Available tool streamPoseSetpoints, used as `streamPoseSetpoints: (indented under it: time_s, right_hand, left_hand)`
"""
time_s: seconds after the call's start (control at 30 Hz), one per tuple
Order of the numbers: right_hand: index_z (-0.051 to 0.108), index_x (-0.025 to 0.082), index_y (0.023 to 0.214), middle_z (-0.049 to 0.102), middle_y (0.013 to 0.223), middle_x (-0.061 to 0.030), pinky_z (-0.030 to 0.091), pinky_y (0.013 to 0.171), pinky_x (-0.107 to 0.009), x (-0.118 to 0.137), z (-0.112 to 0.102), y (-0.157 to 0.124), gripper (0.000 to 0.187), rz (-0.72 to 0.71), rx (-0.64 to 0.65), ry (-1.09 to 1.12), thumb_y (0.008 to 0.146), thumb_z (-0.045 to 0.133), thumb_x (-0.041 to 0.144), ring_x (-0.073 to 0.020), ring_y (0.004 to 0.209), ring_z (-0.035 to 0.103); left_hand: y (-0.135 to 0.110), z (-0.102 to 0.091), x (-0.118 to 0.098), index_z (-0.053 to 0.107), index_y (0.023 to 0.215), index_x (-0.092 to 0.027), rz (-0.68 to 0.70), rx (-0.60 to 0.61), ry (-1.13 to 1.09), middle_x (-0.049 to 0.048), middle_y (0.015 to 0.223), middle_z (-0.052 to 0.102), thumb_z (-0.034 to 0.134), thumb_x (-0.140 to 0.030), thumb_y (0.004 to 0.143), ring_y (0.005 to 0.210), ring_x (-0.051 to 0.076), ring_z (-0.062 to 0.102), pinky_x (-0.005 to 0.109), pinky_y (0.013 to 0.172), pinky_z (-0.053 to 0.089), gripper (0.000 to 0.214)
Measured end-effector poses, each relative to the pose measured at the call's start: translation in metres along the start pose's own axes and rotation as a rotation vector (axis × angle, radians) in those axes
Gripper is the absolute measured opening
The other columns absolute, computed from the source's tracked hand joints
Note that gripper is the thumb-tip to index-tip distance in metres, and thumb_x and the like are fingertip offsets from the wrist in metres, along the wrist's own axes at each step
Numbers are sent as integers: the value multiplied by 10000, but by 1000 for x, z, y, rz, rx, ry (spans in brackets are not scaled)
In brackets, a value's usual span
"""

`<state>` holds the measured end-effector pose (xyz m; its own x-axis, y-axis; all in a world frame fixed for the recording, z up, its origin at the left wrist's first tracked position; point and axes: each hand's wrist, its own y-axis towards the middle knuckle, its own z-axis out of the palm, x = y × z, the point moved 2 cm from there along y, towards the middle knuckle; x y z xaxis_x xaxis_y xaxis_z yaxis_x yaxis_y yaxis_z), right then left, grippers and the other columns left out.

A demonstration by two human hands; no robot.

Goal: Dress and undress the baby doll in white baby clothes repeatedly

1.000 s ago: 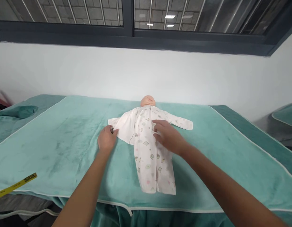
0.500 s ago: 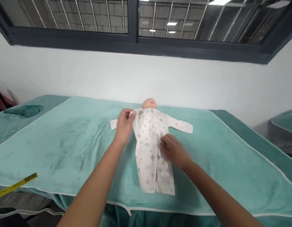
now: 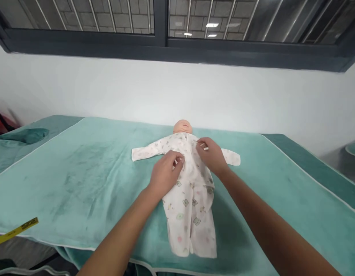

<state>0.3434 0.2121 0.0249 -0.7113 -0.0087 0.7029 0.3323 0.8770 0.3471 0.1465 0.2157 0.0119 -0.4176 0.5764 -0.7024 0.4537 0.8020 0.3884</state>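
A baby doll (image 3: 183,126) lies on its back, head toward the wall, in a white printed baby top (image 3: 184,143) and matching trousers (image 3: 180,214). The top's sleeves spread out to both sides. My left hand (image 3: 166,171) is closed at the doll's chest, thumb and forefinger pinching the front of the top. Higher up and to the right, my right hand (image 3: 211,154) pinches the top's cloth near the shoulder and partly covers that sleeve. My hands hide some of the fabric at the fingertips.
The doll rests on a green plush blanket (image 3: 88,168) with white piping. A yellow strip (image 3: 16,231) lies at the front left edge. Behind stand a white wall (image 3: 108,92) and a dark-framed window (image 3: 166,50). Folded green cloth (image 3: 25,135) is at the far left.
My left hand has moved from the left shoulder down to the chest. My right hand has moved up from the waist. The top's lower hem now shows over the trousers.
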Motion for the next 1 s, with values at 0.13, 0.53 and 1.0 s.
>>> streamPoseSetpoints:
  time_s: [0.13,0.53,1.0]
  right_hand:
    - [550,202,845,641,855,-96,417,673,-344,16,27,47,226,42,168,-311,872,487,418,-218,733,571]
    - [325,234,553,443,541,-3,256,551,-299,-11,46,84,312,-8,206,-216,836,448,273,-147,557,370]
    - [645,208,709,695,769,-19,404,674,-283,-13,42,84,146,124,-20,142,788,549,284,-174,732,578]
  left_hand:
    - [-18,-5,20,562,1048,-224,-22,-1,184,70,1003,605,440,-99,839,936,229,586,363,754,481,273]
    - [-65,17,46,484,754,-258,-179,-197,-70,11,773,566,458,-105,788,698,176,555,312,615,476,159]
    - [132,19,52,677,799,-209,-290,-121,-103,37,886,702,570,-318,850,804,194,615,327,733,455,161]
